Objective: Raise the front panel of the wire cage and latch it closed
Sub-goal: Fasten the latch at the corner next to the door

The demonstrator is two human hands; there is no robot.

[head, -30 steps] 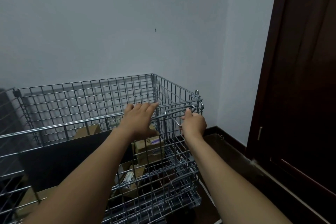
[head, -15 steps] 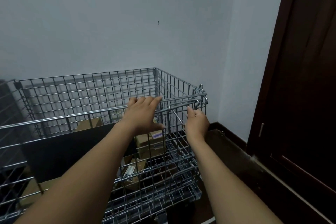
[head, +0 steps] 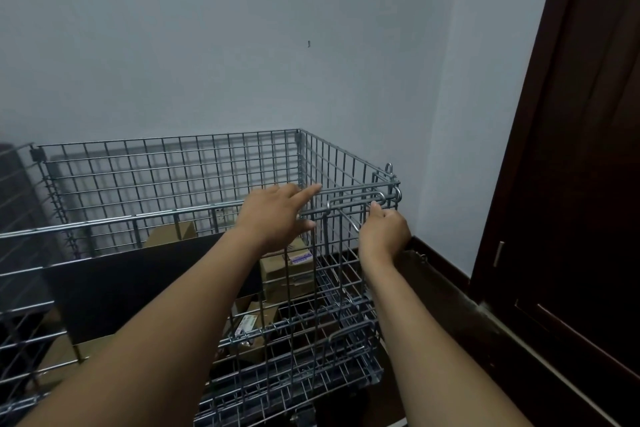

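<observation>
Wire cage (head: 166,184), grey mesh, standing in a room corner by a dark wooden door (head: 571,184). Front panel (head: 322,274) raised upright, its top rail under both hands. Left hand (head: 277,215): palm flat on the rail, fingers extended, gripping nothing. Right hand (head: 384,230): fingers curled round the latch (head: 349,204), a bent wire loop at the panel's upper right corner. Cardboard boxes (head: 287,263) inside.
</observation>
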